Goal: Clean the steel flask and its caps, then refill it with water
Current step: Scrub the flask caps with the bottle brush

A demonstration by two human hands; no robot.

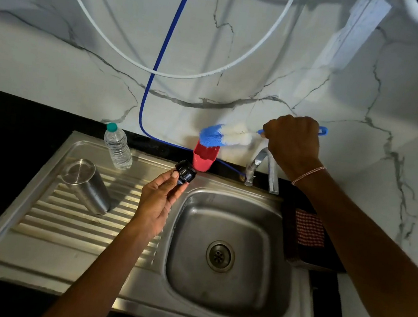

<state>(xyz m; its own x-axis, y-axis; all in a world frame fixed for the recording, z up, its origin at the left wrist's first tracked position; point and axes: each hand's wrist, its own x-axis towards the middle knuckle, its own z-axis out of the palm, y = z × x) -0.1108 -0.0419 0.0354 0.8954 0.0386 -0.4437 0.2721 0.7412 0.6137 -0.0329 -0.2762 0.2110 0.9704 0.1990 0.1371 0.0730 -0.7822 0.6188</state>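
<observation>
A black flask cap (185,173) is pinched at the fingertips of my left hand (159,201), held above the sink's left rim. My right hand (293,143) grips the blue handle of a bottle brush (225,136); its blue and white bristles point left, just over a red holder (203,156) by the wall. The steel flask (85,185) stands upside down on the ribbed drainboard (64,221), apart from both hands.
A plastic water bottle (118,147) with a teal cap stands at the drainboard's back. The steel basin (227,249) has a central drain. A tap (256,165) rises behind it, under my right hand. A checked cloth (309,227) lies on the right counter. A blue hose (161,52) hangs on the wall.
</observation>
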